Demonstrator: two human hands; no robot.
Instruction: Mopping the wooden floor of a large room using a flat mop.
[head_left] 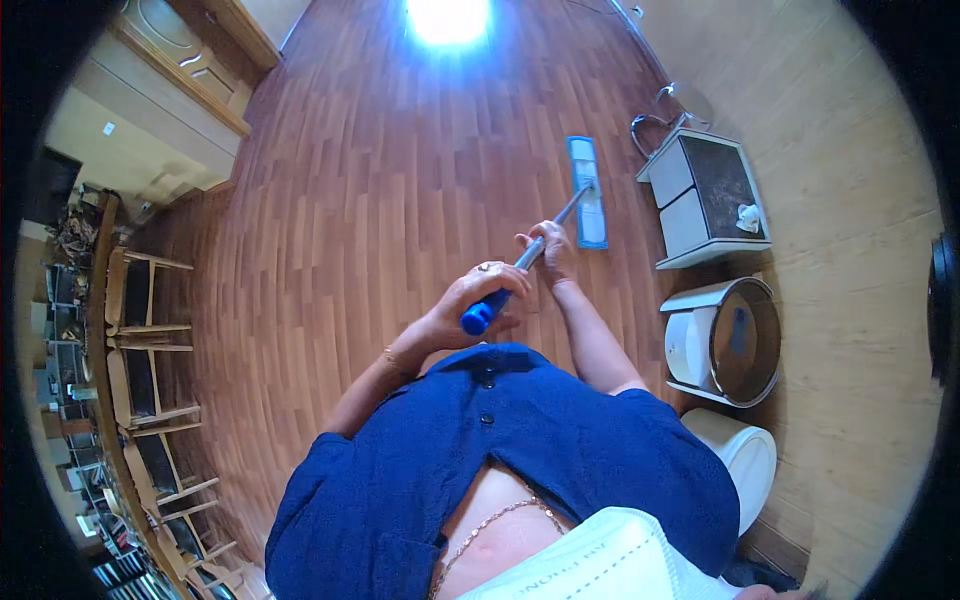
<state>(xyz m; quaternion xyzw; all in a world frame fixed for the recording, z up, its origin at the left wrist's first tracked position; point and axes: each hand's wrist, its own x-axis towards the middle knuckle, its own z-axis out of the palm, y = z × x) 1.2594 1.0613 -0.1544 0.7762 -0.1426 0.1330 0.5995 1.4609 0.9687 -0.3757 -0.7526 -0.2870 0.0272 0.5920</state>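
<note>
Wood-plank floor (350, 210): reddish brown, in staggered strips
Cabinet (712, 185): white with a dark top
Flat mop (530, 255): blue-edged head (592, 215) flat on the floor, left of the cabinet; pole (570, 209) slanting upward
Left hand (485, 287): closed around the blue grip (478, 318)
Right hand (553, 250): wrapped around the pole, farther down

Your mop pole (572, 206) looks like smooth metal, its blue grip (478, 318) glossy plastic, its mop head (590, 208) edged in blue cloth. Around the mop head you have smooth, glossy wood-look floor (400, 200); right of it, a smooth white cabinet (680, 224) with a patchy dark top (715, 180). Your shirt (390, 470) is matt, textured cloth.
</note>
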